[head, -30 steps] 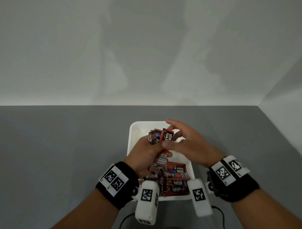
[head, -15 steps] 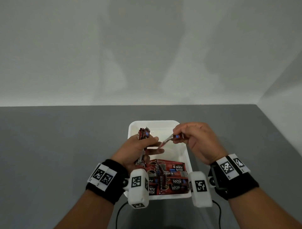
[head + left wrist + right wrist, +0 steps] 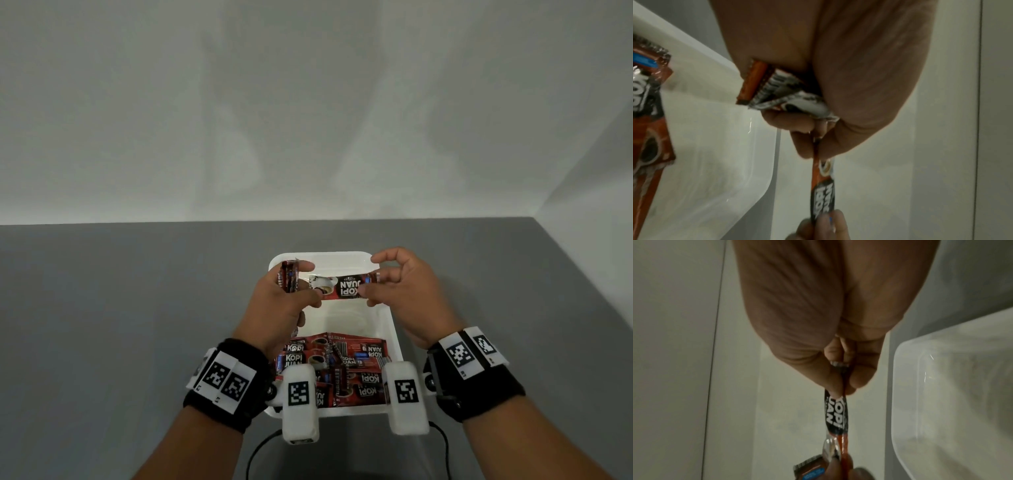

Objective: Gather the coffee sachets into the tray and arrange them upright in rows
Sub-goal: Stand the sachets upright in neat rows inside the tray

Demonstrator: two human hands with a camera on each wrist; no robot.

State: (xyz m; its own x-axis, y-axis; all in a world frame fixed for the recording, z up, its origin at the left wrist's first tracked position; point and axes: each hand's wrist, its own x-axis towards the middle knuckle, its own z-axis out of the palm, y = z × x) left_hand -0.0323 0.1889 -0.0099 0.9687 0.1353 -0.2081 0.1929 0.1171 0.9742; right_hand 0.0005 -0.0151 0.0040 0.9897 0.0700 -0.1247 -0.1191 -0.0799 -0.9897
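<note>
The right hand (image 3: 407, 294) pinches one end of a single sachet (image 3: 342, 287) between thumb and fingertips, its other fingers curled loosely above. The left hand (image 3: 281, 305) pinches the opposite end with thumb and forefinger while also clutching a small bundle of sachets (image 3: 289, 280) in the same fist. The stretched sachet lies flat and level between the two hands, printed face up, held above the far half of the white tray (image 3: 390, 322).

At the tray's six o'clock end lies a loose heap of sachets (image 3: 346, 366), overlapping at odd angles; none there stands upright. The twelve o'clock end looks bare.

To do this step well, the person would likely turn the sachet on edge, align it with the bundle, and slide it in without loosening the fist.

How many sachets the bundle holds cannot be counted. The wrist cameras (image 3: 406, 397) and the left forearm cover part of the heap, and the tray's near rim is mostly hidden. The wrist views are blurred, showing the pinches edge-on.
</note>
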